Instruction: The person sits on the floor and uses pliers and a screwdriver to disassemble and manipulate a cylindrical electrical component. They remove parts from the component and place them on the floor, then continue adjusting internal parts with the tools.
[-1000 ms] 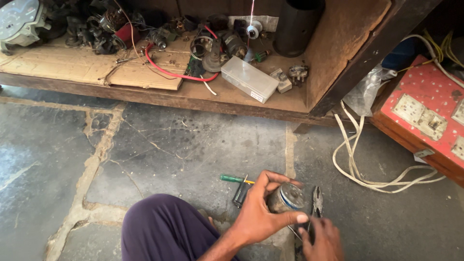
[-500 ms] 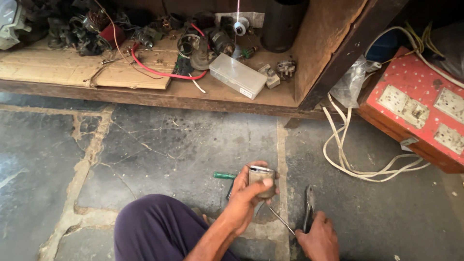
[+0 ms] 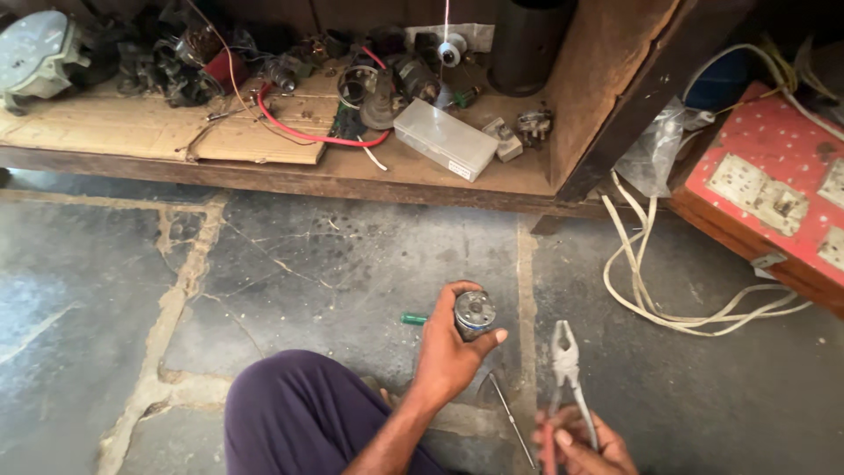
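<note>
My left hand [image 3: 447,352] grips a small cylindrical metal motor [image 3: 475,313] just above the cracked concrete floor, its round end face turned up. At the bottom edge my right hand [image 3: 582,445] holds a pair of pliers [image 3: 565,369] by the red handles, jaws pointing away from me, a short gap right of the motor. A green-handled screwdriver [image 3: 413,318] lies on the floor, partly hidden behind my left hand. A thin metal rod [image 3: 511,419] lies between my hands. My knee in purple trousers [image 3: 303,412] is at the lower middle.
A low wooden shelf [image 3: 290,180] ahead carries cardboard, motor parts, a red wire [image 3: 308,136], a clear plastic box [image 3: 445,139] and a dark cylinder [image 3: 530,44]. At right, a red switchboard box [image 3: 774,189] and a looped white cable [image 3: 677,312] lie on the floor.
My hands have moved apart. The right hand has taken up the pliers and drawn them right of the motor. The left hand keeps hold of the motor.
</note>
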